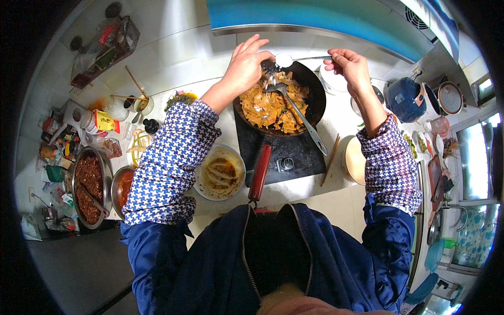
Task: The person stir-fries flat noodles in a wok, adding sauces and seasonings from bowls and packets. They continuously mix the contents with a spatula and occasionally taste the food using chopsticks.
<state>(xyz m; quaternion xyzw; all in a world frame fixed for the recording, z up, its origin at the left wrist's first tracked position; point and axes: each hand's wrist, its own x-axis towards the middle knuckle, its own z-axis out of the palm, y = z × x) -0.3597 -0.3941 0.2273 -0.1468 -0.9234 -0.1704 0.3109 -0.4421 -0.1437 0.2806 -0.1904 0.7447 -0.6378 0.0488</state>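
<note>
My right hand grips the thin handle of a metal spoon above the far rim of a dark wok. White powder is heaped in the spoon's bowl. Close against the bowl is my left hand, its index finger and thumb bent inward and the other fingers stretched out; whether it pinches anything is hidden. White grains fall below it onto flat orange-brown food pieces in the wok. A slotted metal spatula rests in the food, its handle over the near-right rim. The wok's red handle points towards me.
Under the wok is a black cooktop with a knob. A sauce-stained bowl stands left of it; chopsticks and a pale bowl are on the right. Farther left are basins of chili mixture and red sauce. A range hood hangs overhead.
</note>
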